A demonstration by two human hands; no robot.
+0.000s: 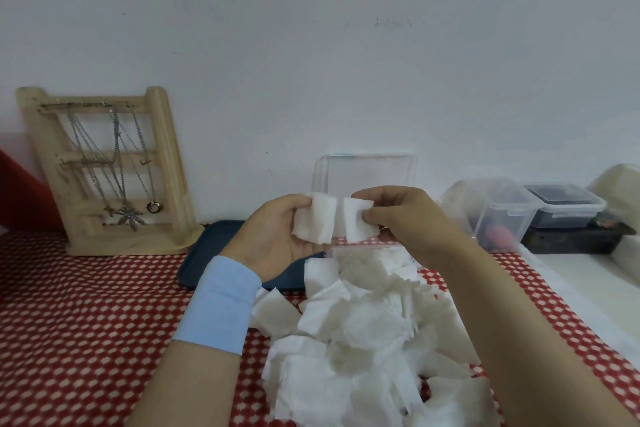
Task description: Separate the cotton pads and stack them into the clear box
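Observation:
Both my hands are raised above the table, each pinching a white square cotton pad. My left hand (pixel 273 236) holds a left cotton pad (pixel 313 218) between thumb and fingers. My right hand (pixel 405 222) pinches a right cotton pad (pixel 356 224), a narrow gap apart from the left one. Below them a loose pile of cotton pads (pixel 367 333) covers the red patterned cloth. Behind my hands stands the clear box (pixel 367 172) with its lid up against the wall; its inside is hidden.
A dark blue tray (pixel 214 246) lies under my left wrist. A wooden jewellery stand (pixel 104 170) with necklaces leans against the wall at left. Clear lidded containers (pixel 502 208) and a dark-filled container (pixel 562 206) sit at right. A white wall rises behind.

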